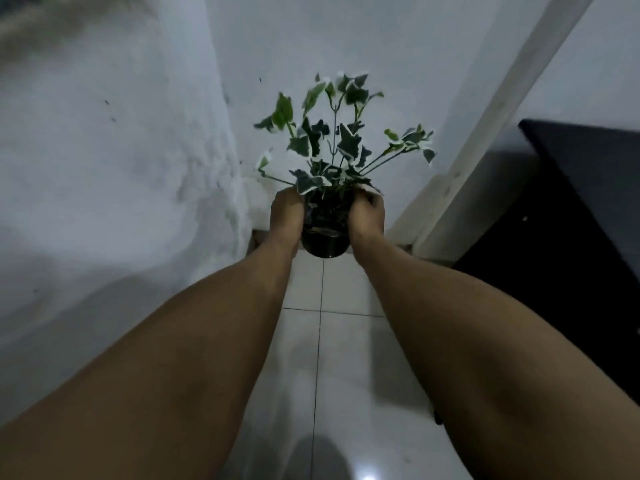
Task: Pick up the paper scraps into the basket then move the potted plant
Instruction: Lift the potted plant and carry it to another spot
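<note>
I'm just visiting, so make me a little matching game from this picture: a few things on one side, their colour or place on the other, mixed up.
Things:
1. pot
2. leaves
3. floor
4. cabinet

Descriptions:
A. pale glossy tiles
B. green, edged white
C. dark, at the right edge
D. black, held between both hands

Pairs: 1-D, 2-B, 3-A, 4-C

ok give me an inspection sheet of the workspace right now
surface: white tiled floor, glossy
job's things: potted plant held up off the floor; scraps and basket not in view
clutter: nothing seen
grippers: left hand and right hand grip the pot's sides
cables: nothing seen
surroundings: stained white wall on the left, white door frame, dark furniture on the right
</note>
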`<act>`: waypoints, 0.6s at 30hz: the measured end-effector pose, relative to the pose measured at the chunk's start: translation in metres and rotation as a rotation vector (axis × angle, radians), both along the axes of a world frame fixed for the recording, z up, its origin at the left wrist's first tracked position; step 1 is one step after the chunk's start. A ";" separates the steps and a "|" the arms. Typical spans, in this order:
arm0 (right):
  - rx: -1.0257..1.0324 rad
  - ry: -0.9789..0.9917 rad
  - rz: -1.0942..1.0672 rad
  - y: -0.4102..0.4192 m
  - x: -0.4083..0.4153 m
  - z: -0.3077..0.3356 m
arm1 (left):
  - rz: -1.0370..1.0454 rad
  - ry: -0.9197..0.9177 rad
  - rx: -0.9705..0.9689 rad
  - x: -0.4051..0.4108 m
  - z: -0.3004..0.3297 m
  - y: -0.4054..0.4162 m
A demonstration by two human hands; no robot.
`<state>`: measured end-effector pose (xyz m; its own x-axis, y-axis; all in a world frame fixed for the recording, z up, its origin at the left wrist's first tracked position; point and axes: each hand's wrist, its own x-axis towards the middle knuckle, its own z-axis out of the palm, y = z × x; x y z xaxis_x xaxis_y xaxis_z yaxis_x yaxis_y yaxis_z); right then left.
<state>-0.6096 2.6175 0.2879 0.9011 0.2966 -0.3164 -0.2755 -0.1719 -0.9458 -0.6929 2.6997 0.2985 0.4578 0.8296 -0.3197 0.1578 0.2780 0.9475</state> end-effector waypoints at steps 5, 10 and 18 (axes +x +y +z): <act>-0.028 0.017 -0.012 0.007 0.011 -0.168 | 0.016 -0.120 -0.061 0.006 -0.156 -0.002; -0.038 0.061 -0.041 0.012 0.030 -0.323 | -0.012 -0.099 -0.042 0.023 -0.326 0.008; -0.027 0.077 -0.132 0.013 0.048 -0.463 | 0.018 -0.228 -0.109 0.038 -0.454 -0.004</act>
